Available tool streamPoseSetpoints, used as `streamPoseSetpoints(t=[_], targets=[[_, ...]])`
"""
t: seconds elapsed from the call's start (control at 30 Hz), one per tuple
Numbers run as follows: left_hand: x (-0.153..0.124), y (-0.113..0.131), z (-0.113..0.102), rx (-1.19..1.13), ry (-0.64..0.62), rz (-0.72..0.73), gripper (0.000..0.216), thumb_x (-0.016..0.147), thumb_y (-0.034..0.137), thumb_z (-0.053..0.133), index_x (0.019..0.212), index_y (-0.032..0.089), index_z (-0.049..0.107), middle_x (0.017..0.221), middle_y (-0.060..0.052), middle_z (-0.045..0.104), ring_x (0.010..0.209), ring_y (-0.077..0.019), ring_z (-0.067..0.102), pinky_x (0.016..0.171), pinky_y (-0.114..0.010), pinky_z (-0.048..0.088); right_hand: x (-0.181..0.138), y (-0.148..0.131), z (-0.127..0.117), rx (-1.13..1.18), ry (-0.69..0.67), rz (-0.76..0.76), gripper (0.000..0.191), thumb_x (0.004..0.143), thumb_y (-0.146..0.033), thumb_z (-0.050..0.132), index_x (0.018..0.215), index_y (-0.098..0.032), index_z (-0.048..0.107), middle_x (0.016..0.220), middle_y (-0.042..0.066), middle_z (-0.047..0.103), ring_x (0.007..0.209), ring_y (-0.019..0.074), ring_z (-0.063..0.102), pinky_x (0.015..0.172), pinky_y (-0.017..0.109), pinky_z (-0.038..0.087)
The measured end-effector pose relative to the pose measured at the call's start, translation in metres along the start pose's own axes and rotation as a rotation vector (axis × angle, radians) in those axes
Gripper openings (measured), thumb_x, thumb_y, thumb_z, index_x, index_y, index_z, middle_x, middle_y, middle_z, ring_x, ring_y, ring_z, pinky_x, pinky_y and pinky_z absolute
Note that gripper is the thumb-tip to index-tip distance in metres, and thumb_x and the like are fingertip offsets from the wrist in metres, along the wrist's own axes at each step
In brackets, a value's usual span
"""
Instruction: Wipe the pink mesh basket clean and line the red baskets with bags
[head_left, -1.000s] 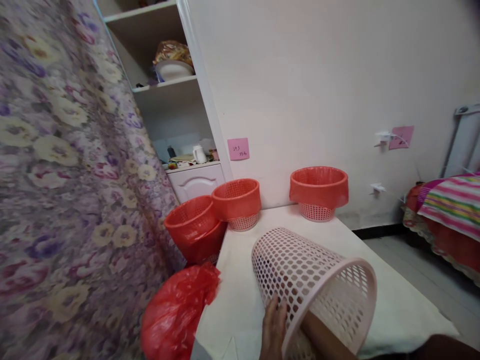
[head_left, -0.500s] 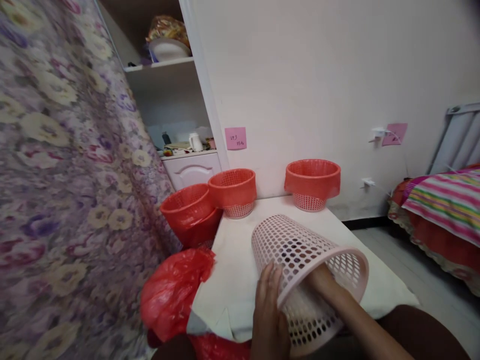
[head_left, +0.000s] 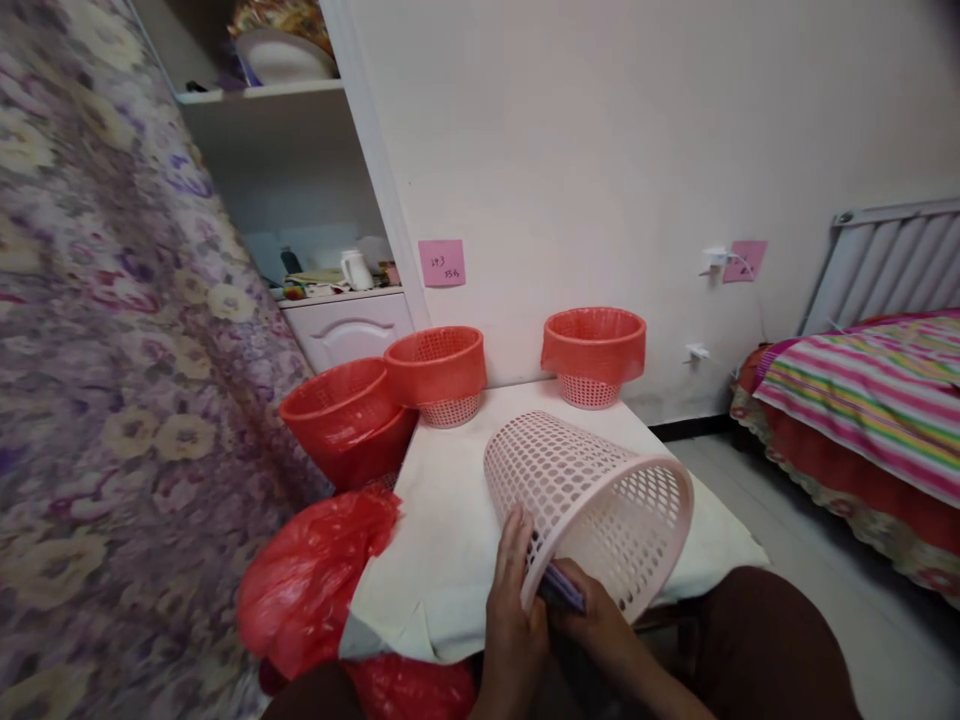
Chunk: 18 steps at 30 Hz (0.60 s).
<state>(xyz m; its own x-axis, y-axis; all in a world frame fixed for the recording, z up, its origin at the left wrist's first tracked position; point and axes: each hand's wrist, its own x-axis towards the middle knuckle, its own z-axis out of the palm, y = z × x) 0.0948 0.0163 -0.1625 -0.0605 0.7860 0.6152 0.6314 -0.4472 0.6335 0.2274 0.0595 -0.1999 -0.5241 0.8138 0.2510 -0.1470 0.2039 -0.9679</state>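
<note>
A pale pink plastic wastebasket with a lattice wall lies tilted on its side on the white-covered table, its mouth turned toward me. My left hand holds it at the near left, fingers against the outer wall by the rim. Just at the mouth's lower left edge, my right hand is closed around a dark purple folded cloth. Part of the cloth is hidden by the fingers and rim.
Wastebaskets lined with red bags stand at the table's back right, back left and left side. A crumpled red plastic bag hangs by the left edge. A floral curtain is left, a bed right.
My right hand has come out from inside the wastebasket to its near rim, and the purple cloth now shows in it. My left hand stays on the basket's side. The view has shifted slightly.
</note>
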Motion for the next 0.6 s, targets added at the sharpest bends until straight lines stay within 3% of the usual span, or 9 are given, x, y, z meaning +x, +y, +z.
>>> streamPoseSetpoints(t=[0.2, 0.37, 0.47, 0.6], targets=[[0.006, 0.008, -0.009, 0.021, 0.016, -0.049, 0.092, 0.067, -0.010, 0.035, 0.150, 0.031, 0.031, 0.160, -0.001, 0.031, 0.148, -0.0177, 0.026, 0.120, -0.043, 0.027, -0.021, 0.014, -0.062, -0.791, 0.001, 0.034, 0.055, 0.057, -0.003, 0.049, 0.100, -0.027, 0.073, 0.106, 0.007, 0.065, 0.098, 0.0256, 0.057, 0.086, 0.038, 0.046], [0.016, 0.016, -0.027, 0.081, 0.040, -0.017, 0.091, 0.065, -0.011, 0.034, 0.146, 0.030, 0.038, 0.157, 0.000, 0.037, 0.146, -0.0166, 0.029, 0.121, -0.041, 0.026, -0.024, 0.002, -0.116, -0.980, 0.249, -0.069, 0.073, 0.058, 0.005, 0.042, 0.122, -0.023, 0.065, 0.124, 0.010, 0.059, 0.111, 0.0265, 0.051, 0.098, 0.041, 0.045], [0.021, 0.016, -0.033, 0.114, 0.067, -0.032, 0.090, 0.065, -0.011, 0.035, 0.146, 0.028, 0.039, 0.156, -0.002, 0.040, 0.145, -0.0173, 0.032, 0.120, -0.042, 0.027, -0.022, 0.013, -0.110, -0.949, 0.326, -0.087, 0.074, 0.057, 0.005, 0.042, 0.124, -0.020, 0.063, 0.129, 0.012, 0.056, 0.114, 0.0275, 0.050, 0.102, 0.044, 0.043], [0.024, 0.014, -0.032, 0.111, 0.053, -0.058, 0.087, 0.065, -0.010, 0.035, 0.145, 0.023, 0.041, 0.154, -0.005, 0.043, 0.145, -0.0175, 0.033, 0.120, -0.042, 0.027, -0.025, 0.032, -0.058, -0.616, 0.214, -0.030, 0.065, 0.052, -0.004, 0.048, 0.112, -0.019, 0.068, 0.117, 0.013, 0.061, 0.114, 0.0310, 0.054, 0.103, 0.049, 0.041]])
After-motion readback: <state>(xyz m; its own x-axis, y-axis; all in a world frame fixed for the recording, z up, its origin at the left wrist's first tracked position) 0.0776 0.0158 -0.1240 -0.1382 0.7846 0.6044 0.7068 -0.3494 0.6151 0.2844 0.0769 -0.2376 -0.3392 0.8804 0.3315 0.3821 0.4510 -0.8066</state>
